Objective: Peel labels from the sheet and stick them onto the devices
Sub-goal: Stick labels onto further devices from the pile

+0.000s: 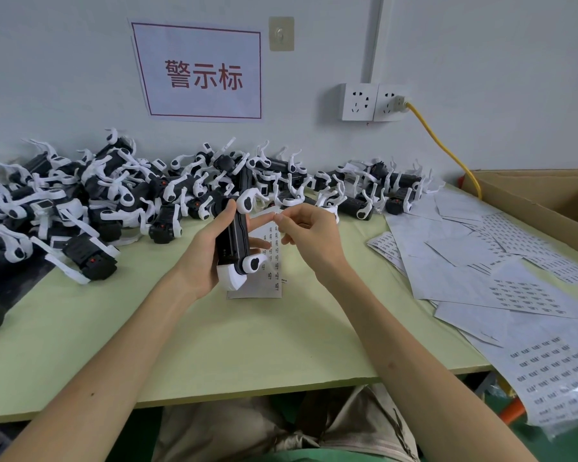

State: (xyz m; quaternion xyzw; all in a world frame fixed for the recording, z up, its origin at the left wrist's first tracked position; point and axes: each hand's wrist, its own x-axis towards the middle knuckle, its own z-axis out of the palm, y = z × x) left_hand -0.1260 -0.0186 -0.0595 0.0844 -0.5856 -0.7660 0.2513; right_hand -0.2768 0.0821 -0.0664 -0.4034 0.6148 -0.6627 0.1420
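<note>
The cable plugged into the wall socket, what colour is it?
The cable is yellow; head view.

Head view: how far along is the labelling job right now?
Done: several loose sheets on the right look blank, probably spent. In hand: the left hand grips one device while the right hand pinches something tiny beside its top, likely a label, above a label sheet with labels left. Left: the big pile of devices by the wall; which carry labels cannot be told.

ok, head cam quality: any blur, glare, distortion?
Head view: wide-angle bowing, so the table edge curves; light is soft and even, with no glare and faint shadows; sign and device are sharp; sheet print is too small to read; right hand pinch is slightly soft, contents unclear.
</note>
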